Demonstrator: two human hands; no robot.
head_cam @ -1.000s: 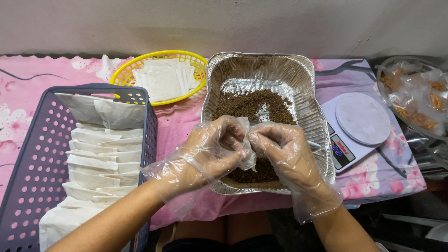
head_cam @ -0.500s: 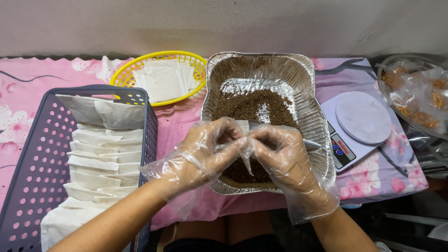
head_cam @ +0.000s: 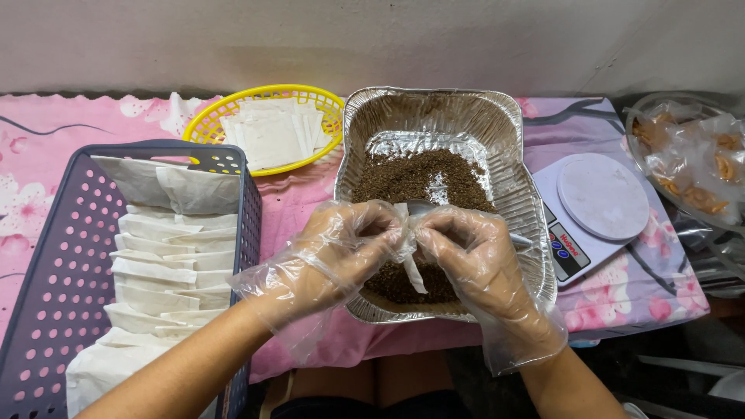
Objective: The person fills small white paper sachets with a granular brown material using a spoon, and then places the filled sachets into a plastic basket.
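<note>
Since the earlier frame the left hand [head_cam: 341,248] and right hand [head_cam: 466,260] have shifted slightly, both pinching one white sachet [head_cam: 410,260] over the foil tray [head_cam: 512,140]; finished sachets [head_cam: 163,264] already line the purple basket [head_cam: 46,256] left of it.

We see a small white paper sachet [head_cam: 409,260] held upright over a foil tray [head_cam: 434,116], its top pinched between our gloved left hand [head_cam: 341,252] and right hand [head_cam: 466,260], its lower end hanging free. The tray is rectangular, crinkled and silver, holding a heap of dark brown granules [head_cam: 419,182] toward its near half, with bare foil showing at the far end.
</note>
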